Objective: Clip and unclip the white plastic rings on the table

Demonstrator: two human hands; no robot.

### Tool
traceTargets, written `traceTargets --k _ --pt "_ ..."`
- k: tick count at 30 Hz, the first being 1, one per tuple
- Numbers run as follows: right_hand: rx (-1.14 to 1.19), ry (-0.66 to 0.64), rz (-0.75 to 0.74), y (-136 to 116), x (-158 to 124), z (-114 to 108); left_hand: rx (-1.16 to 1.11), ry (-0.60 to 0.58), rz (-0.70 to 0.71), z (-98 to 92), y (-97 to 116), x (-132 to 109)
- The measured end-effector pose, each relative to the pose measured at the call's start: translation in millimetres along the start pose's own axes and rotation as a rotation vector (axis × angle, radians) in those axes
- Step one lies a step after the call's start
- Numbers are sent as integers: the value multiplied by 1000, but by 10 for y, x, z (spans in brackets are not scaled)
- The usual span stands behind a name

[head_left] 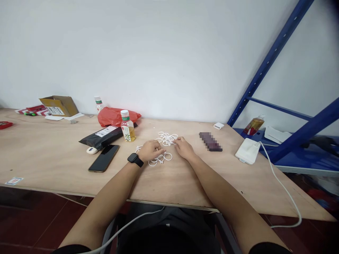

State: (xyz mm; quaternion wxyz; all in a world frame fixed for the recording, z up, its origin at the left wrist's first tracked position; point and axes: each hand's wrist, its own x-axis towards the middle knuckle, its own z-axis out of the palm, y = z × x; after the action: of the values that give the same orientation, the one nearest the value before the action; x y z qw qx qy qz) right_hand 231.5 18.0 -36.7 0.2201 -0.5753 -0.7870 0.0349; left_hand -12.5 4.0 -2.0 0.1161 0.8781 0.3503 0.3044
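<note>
White cable (pixel 166 140), thin and tangled into many small loops, lies on the plywood table (pixel 53 155) near its middle, directly between and under both hands; the left hand (pixel 149 150), a black smartwatch (pixel 135 159) on its wrist, rests knuckles up on the near left part of the tangle with its fingers curled down onto the loops, though whether they pinch a strand cannot be told; the right hand (pixel 184 148) lies just beside it, fingers bent and their tips touching the right edge of the tangle, and its grip cannot be made out either; the two hands are close but apart, with loops showing between them

Left of the left hand a black phone (pixel 103 158) lies face up, a small white oval object (pixel 91 150) just beyond its far end; behind these sits a black packet (pixel 102 137) with a white label, and a bottle of yellow drink (pixel 128 131) stands upright at its right end; a red bag (pixel 116 116) lies behind the bottle, with a cardboard box (pixel 59 105) farther left by the wall; right of the right hand is a dark blurred object (pixel 210 141), then a white flat device (pixel 248 151) with a white lead (pixel 281 184) trailing off the table edge; a blue shelf frame (pixel 272 53) rises at the right
</note>
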Motion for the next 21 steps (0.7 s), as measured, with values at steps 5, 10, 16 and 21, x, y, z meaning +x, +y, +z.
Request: traceTargets --k 5,10,16,21 --pt "60 52 -11 21 1 12 7 40 -45 51 -36 -6" --pt "248 241 -92 -49 -20 -16 -33 140 -60 70 21 -3" --pt "206 299 -444 -332 -142 -81 -422 254 -240 150 77 28" --pt "5 306 -561 -449 -179 -116 -628 314 -257 192 89 35"
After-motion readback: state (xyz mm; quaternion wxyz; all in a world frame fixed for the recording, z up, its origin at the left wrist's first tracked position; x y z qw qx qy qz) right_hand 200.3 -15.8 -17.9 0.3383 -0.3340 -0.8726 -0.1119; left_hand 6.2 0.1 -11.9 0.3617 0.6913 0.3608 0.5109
